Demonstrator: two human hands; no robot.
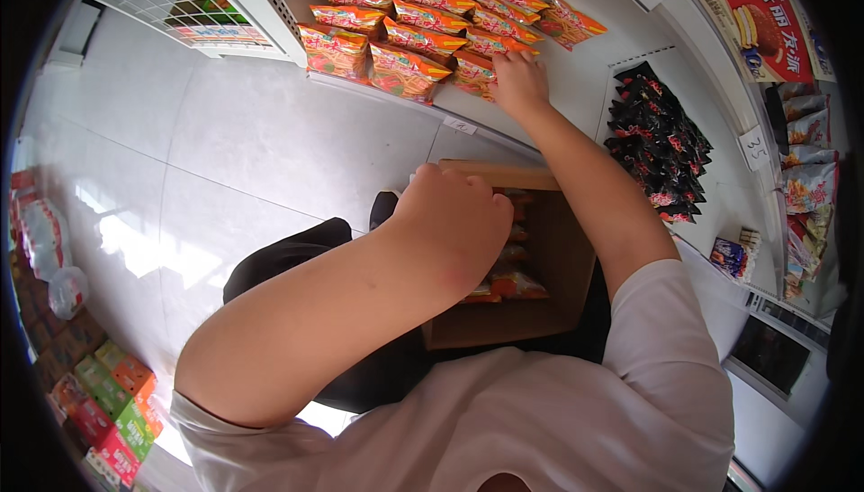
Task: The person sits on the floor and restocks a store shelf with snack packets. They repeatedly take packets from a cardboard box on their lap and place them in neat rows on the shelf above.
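Orange snack bags (408,70) stand in several rows on a white shelf. At the front of the right-hand row, my right hand (523,83) has its thumb and fingers on the side and top of one orange snack bag (474,75). My left hand (459,212) is curled above the near side of an open cardboard box (560,256); its palm side is hidden, so whether it holds anything cannot be told. More orange bags (516,284) lie inside the box, partly covered by my left hand and forearm.
Black snack bags (655,144) are piled on the shelf at the right, near small packets (729,257). A price tag (460,125) sits on the shelf's front edge. A white wire-mesh rack (196,6) stands at the upper left. Colourful cartons (115,404) are stacked at the lower left.
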